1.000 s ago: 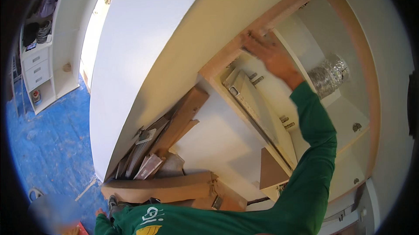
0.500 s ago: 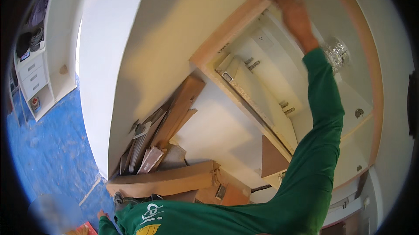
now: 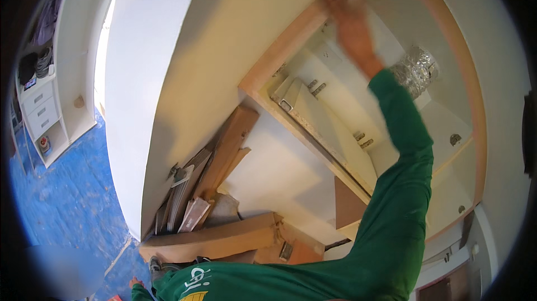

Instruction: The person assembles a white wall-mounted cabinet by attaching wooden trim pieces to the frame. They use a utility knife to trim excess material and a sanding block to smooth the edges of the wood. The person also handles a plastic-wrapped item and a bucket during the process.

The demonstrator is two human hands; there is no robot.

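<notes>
We raise our right hand (image 3: 349, 24), blurred so its grip cannot be told, to the wooden cabinet frame (image 3: 291, 43) left of the foil duct (image 3: 417, 69), seemingly to steady it.

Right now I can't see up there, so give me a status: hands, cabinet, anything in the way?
Right hand raised, blurred, at wooden cabinet frame top edge. Left hand out of view. Foil duct beside the forearm, apart.
</notes>
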